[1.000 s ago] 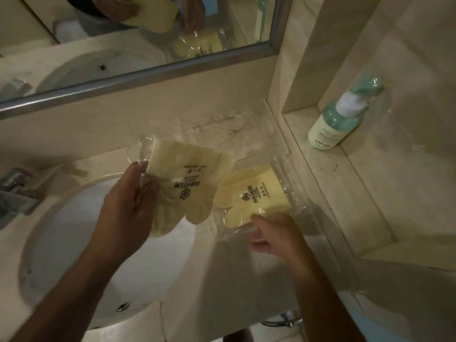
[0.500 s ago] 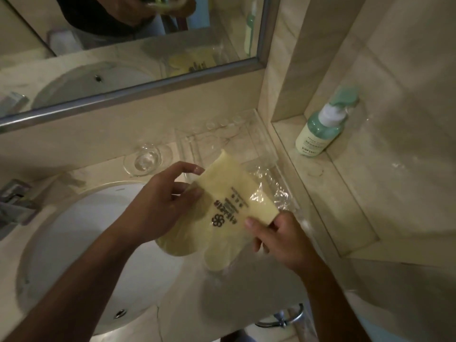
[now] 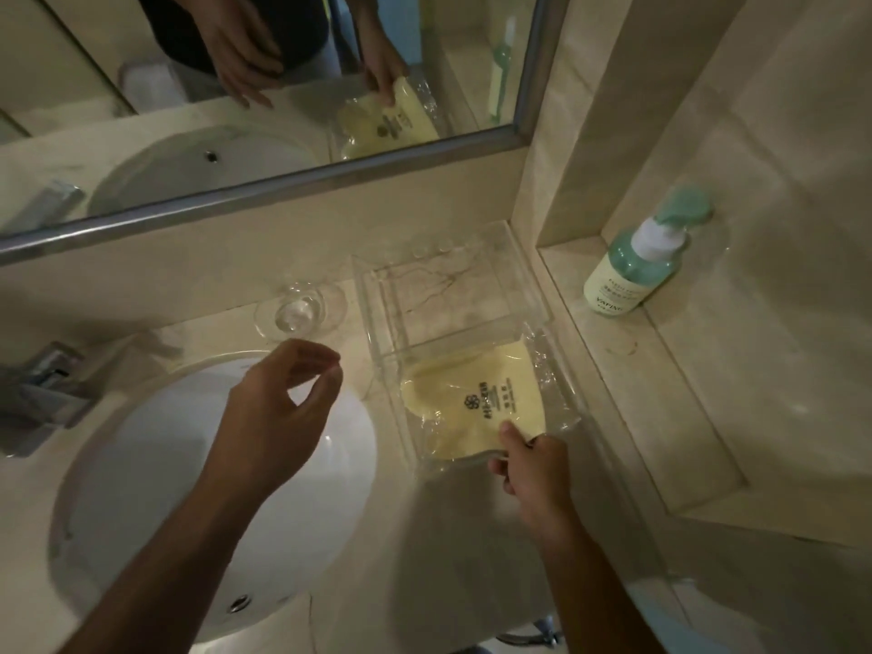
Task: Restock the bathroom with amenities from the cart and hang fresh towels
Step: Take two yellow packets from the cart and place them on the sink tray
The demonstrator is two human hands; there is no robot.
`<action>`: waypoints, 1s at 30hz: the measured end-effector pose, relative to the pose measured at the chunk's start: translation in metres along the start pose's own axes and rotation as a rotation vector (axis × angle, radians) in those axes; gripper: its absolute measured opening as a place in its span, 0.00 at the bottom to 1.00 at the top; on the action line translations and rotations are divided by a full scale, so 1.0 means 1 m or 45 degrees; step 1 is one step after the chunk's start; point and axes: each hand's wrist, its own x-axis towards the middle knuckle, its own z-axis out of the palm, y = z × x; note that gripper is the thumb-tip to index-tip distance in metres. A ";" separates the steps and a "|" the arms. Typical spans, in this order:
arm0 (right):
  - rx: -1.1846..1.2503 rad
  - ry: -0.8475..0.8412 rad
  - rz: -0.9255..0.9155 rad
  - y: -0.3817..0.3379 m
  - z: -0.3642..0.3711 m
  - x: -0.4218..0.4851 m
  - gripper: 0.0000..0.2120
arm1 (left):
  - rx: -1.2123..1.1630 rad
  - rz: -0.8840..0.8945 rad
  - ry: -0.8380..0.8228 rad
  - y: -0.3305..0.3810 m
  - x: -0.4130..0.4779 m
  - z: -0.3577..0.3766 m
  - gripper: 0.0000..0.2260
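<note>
2 hands in frame: I have both over the vanity counter (image 3: 302, 620), 1 at work and 1 free.
Step in hand: seating the yellow amenity packet (image 3: 476, 398) in the clear tray (image 3: 528, 280), by my reading.
Packet location: lying in the near end of the tray, printed side up, with crinkled clear wrap around it; the far end of the tray is bare.
Right hand (image 3: 533, 469): thumb on top of the packet's near edge, other fingers curled below it; a light pinch, touching both packet and wrap.
Left hand (image 3: 278, 417): above the basin (image 3: 141, 488), fingers half curled with thumb and forefinger near each other, holding nothing.
Nearby: small glass dish (image 3: 297, 309) just beside the tray on the sink side; green pump bottle (image 3: 637, 262) on the ledge (image 3: 660, 370), well apart.
How I'd do it well: press the packet flat, slide it square to the tray walls, logo facing up and readable, and tuck the loose wrap inside the rim.
Release: I'd let go only once the packet lies flat, lifting the thumb straight up so nothing drags.
Risk: wrap looks slippery; a sideways pull could skew the packet or shift the tray toward the basin.
Left hand use: could steady the tray wall if it slides.
</note>
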 end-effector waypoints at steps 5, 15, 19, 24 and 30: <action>-0.064 0.000 0.037 0.006 0.000 0.008 0.12 | 0.041 -0.026 -0.028 -0.010 -0.014 -0.002 0.03; 0.002 -0.015 0.066 -0.005 0.003 0.015 0.08 | 0.106 0.015 -0.057 -0.011 -0.027 -0.002 0.05; -0.004 0.003 0.045 -0.008 0.001 0.012 0.08 | 0.155 0.043 -0.111 -0.010 -0.031 -0.005 0.04; -0.346 -0.103 0.096 -0.020 -0.018 0.003 0.13 | 0.263 0.127 -0.253 -0.004 -0.034 -0.003 0.07; -1.141 -0.147 -0.389 -0.064 -0.037 -0.029 0.17 | 0.303 0.289 -0.234 0.011 -0.031 -0.002 0.07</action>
